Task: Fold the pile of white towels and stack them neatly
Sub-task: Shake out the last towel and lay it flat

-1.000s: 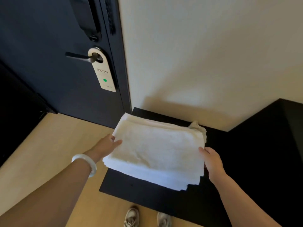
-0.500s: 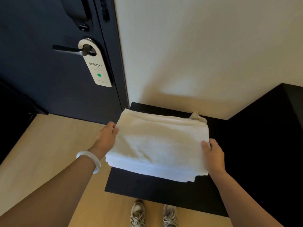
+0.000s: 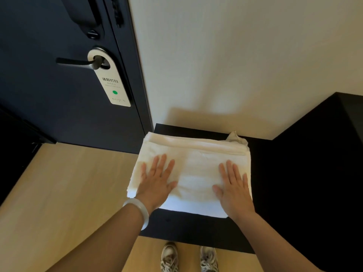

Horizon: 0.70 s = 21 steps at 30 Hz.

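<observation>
The stack of white towels (image 3: 196, 169) lay on the black bench (image 3: 196, 226), close to the cream wall (image 3: 235, 55) behind it. The stack was folded into a rectangle of several layers, which showed along its far and left edges. Its left side reached a little past the left edge of the bench, above the wooden floor (image 3: 68, 183). At the far right corner of the stack a small crumpled piece of white cloth (image 3: 235, 137) stood up against the wall.

Both hands lay flat on top of the stack. The left grip (image 3: 157, 181) was spread, palm down, with straight fingers pointing to the wall, on the left half of the top towel. The right grip (image 3: 233, 187) was spread in the same way on the right half, its heel near the front edge. The two were apart, with bare towel between them. Neither pinched the cloth.

A pale bracelet (image 3: 137, 211) sat on the left wrist. To the left of the bench was a dark door (image 3: 49, 105), and a card hanger (image 3: 111, 83) with a green dot hung on its handle (image 3: 74, 62). Two light shoes (image 3: 170, 258) showed on the floor at the bottom of the view.
</observation>
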Tool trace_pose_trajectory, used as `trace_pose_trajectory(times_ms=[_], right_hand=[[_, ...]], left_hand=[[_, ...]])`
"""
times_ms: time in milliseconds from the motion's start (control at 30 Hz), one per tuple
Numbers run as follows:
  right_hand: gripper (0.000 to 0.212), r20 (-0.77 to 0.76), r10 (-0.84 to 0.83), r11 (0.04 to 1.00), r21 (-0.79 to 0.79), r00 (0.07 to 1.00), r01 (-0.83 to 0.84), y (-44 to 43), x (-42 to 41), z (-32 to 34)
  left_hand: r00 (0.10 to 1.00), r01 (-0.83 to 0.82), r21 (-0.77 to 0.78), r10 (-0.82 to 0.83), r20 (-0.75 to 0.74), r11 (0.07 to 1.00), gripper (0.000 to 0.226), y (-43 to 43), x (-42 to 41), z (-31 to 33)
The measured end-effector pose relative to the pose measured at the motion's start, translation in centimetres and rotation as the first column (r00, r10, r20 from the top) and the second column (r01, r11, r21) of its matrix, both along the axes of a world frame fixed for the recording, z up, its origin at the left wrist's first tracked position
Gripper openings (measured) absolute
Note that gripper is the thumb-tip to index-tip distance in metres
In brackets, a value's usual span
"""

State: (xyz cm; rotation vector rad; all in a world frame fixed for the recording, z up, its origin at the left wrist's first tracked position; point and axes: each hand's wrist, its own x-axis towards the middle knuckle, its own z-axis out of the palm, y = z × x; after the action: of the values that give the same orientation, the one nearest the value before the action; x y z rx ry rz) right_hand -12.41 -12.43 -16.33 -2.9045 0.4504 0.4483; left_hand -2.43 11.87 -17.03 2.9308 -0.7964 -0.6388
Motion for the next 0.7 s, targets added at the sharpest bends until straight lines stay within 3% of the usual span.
trace_pose_trajectory(times_ms=[233, 433, 600, 700], right_hand=[[0.072, -0.055, 0.016, 0.999, 0.05, 0.998, -0.013, -0.6, 0.4, -0.4], [0.068, -0.097, -0.04, 0.975, 0.215, 0.994, 0.06, -1.4, 0.6, 5.0], [0.059, -0.037, -0.145, 0.964, 0.22, 0.989, 0.15, -4.9, -0.9, 11.4], [0.051, 0.031, -0.187, 0.969, 0.172, 0.982, 0.179, -9.3, -2.5, 15.2]], left_hand=[[1.0, 0.021, 0.016, -0.021, -0.002, 1.0, 0.08, 0.2, 0.4, -0.7], [0.993, -0.033, 0.038, 0.037, -0.108, 0.999, 0.068, -2.0, -0.4, 3.2], [0.978, 0.098, -0.039, -0.103, -0.181, 0.994, 0.065, -8.4, -2.1, 8.6], [0.972, 0.203, -0.094, -0.212, -0.104, 0.975, 0.059, -14.4, -3.5, 12.4]])
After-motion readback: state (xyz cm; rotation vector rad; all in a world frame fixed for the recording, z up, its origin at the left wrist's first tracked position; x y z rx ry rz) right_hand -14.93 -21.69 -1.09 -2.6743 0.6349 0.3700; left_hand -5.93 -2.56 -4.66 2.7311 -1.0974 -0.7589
